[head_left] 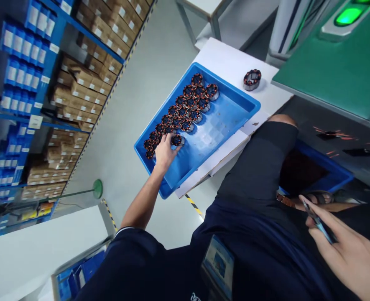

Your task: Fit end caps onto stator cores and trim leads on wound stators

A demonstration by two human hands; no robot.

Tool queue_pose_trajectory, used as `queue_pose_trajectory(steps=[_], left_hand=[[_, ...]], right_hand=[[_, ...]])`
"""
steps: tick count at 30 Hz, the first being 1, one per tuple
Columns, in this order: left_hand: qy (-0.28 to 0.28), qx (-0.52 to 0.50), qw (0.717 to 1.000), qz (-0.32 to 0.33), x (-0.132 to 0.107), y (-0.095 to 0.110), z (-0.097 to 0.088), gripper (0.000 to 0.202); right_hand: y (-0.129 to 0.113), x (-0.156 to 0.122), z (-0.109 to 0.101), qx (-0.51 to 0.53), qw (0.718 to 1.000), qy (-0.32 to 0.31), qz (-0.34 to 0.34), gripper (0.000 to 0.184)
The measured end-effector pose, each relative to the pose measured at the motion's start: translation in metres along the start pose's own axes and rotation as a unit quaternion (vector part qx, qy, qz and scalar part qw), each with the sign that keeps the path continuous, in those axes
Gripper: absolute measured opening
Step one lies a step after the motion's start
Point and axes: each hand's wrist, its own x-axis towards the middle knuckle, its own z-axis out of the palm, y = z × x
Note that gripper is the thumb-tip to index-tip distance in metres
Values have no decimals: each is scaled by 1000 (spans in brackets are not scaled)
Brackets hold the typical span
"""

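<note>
My left hand (165,154) reaches into a blue tray (220,129). Its thumb and fingers close around a motor stator (177,140), a ring with copper windings and a dark inside, at the near end of the rows. Several more stators (182,111) stand packed together along the tray's left side. My right hand (344,246), low at the right, grips a slim pointed metal tool (318,221) with a bluish handle; the fingers hide part of it, so its exact kind is unclear. A single stator (251,80) stands on the white table (228,54) outside the tray.
A green work surface (335,83) with a lit green button (348,16) juts in at upper right. Below it sit a blue bin (335,171) and scattered copper wire bits (338,133). Shelves with cardboard boxes (84,92) and blue bins (23,46) line the left.
</note>
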Motion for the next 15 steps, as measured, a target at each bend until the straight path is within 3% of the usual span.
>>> queue_pose_trajectory(steps=[5,11,13,15], left_hand=[[9,-26,1000,-5,11,5,-3,32],[14,-39,999,0,13,16,-20,32],[39,-57,998,13,7,27,-27,39],[113,-116,984,74,0,48,-32,48]], right_hand=[[-7,6,2,23,999,-31,11,54],[-12,5,10,12,1000,-26,8,52],[-19,3,16,17,1000,-5,23,48],[-27,4,21,25,999,12,42,40]])
